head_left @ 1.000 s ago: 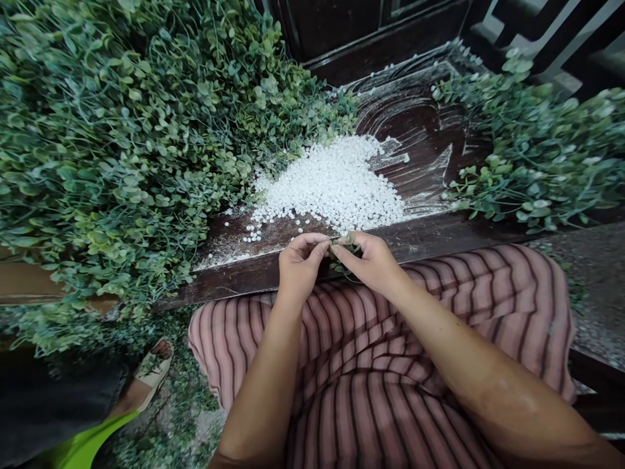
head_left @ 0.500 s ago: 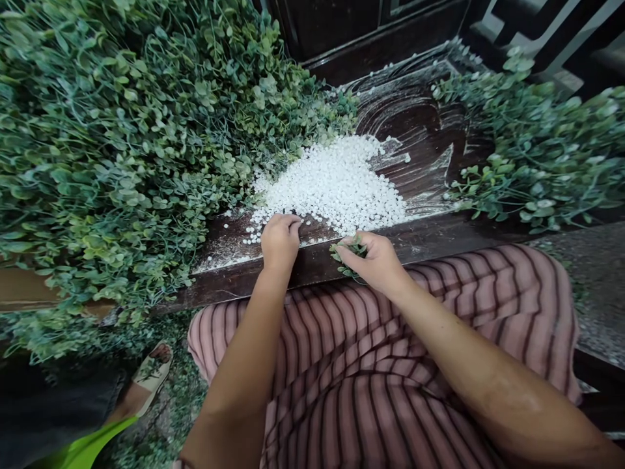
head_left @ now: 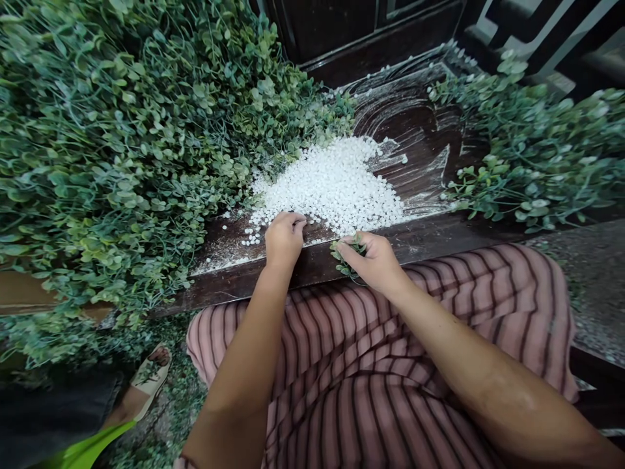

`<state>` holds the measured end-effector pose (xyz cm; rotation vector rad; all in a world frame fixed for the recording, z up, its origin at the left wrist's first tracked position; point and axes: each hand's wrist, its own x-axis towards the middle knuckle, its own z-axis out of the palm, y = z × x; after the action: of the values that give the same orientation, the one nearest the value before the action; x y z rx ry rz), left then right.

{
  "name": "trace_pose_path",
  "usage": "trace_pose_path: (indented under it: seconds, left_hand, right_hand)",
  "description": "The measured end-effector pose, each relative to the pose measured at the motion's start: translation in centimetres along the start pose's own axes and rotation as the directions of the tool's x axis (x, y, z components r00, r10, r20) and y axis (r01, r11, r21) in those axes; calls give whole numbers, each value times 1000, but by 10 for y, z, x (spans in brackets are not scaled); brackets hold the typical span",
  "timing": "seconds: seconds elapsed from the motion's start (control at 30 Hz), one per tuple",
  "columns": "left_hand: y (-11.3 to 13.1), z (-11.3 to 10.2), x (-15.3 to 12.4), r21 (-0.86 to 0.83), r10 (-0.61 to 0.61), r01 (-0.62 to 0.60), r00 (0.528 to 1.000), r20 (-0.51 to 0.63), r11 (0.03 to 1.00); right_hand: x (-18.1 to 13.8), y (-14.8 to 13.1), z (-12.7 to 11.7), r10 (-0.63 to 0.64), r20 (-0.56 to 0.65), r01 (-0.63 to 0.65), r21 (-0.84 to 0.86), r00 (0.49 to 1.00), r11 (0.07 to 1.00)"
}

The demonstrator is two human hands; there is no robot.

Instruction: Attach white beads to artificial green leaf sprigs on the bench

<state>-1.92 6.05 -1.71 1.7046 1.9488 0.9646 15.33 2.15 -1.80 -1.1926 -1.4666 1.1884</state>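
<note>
At the front edge of a dark wooden bench (head_left: 430, 234), my right hand (head_left: 378, 259) pinches a small sprig of artificial leaves (head_left: 345, 266) between thumb and fingers. My left hand (head_left: 284, 238) is closed in a pinch at the near side of a heap of small white beads (head_left: 336, 182). Whatever lies between its fingertips is too small to make out. The hands are a short way apart, the left one touching or just above the loose beads.
A large mass of artificial green foliage (head_left: 146, 124) covers the left side. A smaller bunch of foliage (head_left: 547, 150) lies at the right. White powder streaks the bench behind the beads. Another person's foot in a pale shoe (head_left: 151, 378) shows at lower left.
My left hand has shifted slightly to the right, its fingertips still pinched. My right hand keeps its hold on the sprig almost unmoved.
</note>
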Motion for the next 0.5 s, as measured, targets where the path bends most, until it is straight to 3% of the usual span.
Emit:
trace_pose_path:
  seconds: [0.07, 0.2, 0.33, 0.5]
  left_hand:
    - [5, 0, -5, -197, -109, 106, 994, -6, 975]
    - [26, 2, -29, -564, -263, 262, 961, 80, 783]
    - [43, 8, -50, -686, -262, 289, 954, 146, 668]
    - [44, 13, -56, -756, -282, 301, 946, 160, 581]
  right_hand:
    - [0, 0, 0, -9, -3, 9, -4, 1000, 1000]
    - [0, 0, -1, -55, -2, 55, -30, 998, 998]
    - [-1, -1, -2, -104, 9, 104, -45, 995, 994]
    - [-2, 0, -2, -161, -9, 160, -65, 987, 985]
